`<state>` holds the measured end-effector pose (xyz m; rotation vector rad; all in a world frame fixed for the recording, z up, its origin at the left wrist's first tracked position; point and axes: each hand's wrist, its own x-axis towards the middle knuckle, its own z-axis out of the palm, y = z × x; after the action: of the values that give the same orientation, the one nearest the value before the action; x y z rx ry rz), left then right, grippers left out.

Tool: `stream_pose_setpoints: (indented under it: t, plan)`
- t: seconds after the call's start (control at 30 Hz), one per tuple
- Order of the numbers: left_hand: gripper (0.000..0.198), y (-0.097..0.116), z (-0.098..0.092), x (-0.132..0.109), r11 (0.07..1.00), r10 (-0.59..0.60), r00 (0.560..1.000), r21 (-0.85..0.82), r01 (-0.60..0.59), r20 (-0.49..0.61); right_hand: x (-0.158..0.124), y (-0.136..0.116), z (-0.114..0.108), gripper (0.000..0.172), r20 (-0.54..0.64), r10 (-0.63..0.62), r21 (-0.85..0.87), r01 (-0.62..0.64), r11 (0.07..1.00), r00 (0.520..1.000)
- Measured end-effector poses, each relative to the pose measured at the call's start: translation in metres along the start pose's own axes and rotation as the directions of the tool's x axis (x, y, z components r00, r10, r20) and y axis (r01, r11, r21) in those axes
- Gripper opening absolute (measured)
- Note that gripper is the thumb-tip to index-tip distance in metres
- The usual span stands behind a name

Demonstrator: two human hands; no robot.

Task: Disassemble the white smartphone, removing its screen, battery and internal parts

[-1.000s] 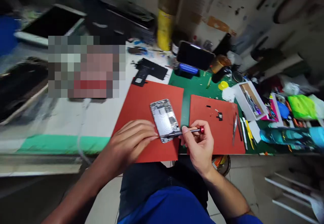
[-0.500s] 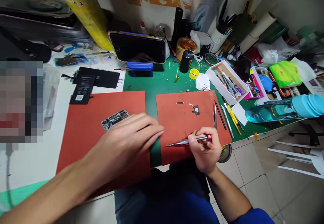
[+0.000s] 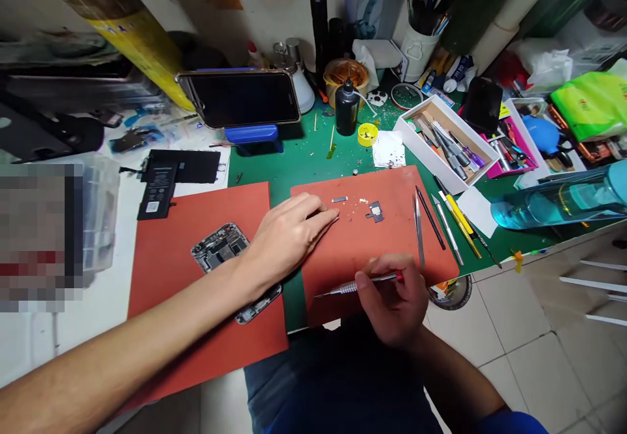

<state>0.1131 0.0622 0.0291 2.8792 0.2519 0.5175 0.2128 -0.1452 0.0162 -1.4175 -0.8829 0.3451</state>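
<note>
My left hand [image 3: 289,231] reaches across onto the right red mat [image 3: 392,238], its fingers pinched together close to a small metal strip [image 3: 339,199] and a dark bracket [image 3: 375,211]. What lies between the fingertips is too small to see. My right hand [image 3: 394,300] grips a slim screwdriver [image 3: 355,285] with a red cap, held nearly level over the mat's near edge. The opened phone [image 3: 220,248], with its insides showing, lies on the left red mat [image 3: 196,225], partly under my left forearm.
Tweezers and thin tools [image 3: 441,221] lie at the right mat's edge. A phone on a blue stand [image 3: 240,97], a black bottle [image 3: 347,110], a white tool tray [image 3: 443,140], a battery [image 3: 159,189] and a blue water bottle [image 3: 558,202] crowd the green bench.
My left hand left the opened phone and moved right onto the other red mat. My right hand drew the screwdriver away from the phone toward the bench edge. The view swung right.
</note>
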Motion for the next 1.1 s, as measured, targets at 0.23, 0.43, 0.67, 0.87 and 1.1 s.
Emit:
stream_pose_setpoints:
  t: [0.23,0.43,0.67,0.87,1.1]
  plan:
    - [0.037,-0.012,-0.017,-0.002,0.985,0.012,0.992,-0.170,0.010,0.126,0.001,-0.001,0.002,0.025,-0.003,-0.014,-0.007,0.014,1.000,1.000]
    - [0.040,-0.015,-0.033,-0.008,0.979,0.030,0.975,-0.203,0.016,0.222,0.001,0.000,0.001,0.021,0.015,-0.005,0.022,0.005,1.000,1.000]
    - [0.038,-0.011,-0.023,-0.006,0.983,0.077,0.971,-0.180,-0.037,0.225,-0.002,0.003,0.001,0.016,0.020,0.003,0.030,-0.003,1.000,1.000]
    - [0.039,-0.019,-0.045,-0.010,0.966,-0.014,0.988,-0.253,0.053,0.153,-0.003,0.004,-0.002,0.019,0.035,0.044,0.089,-0.047,0.995,0.998]
    - [0.025,0.029,-0.110,-0.081,0.967,-0.227,0.973,-0.129,0.219,-0.046,-0.002,0.003,-0.007,0.018,-0.092,0.041,-0.062,-0.047,0.997,0.995]
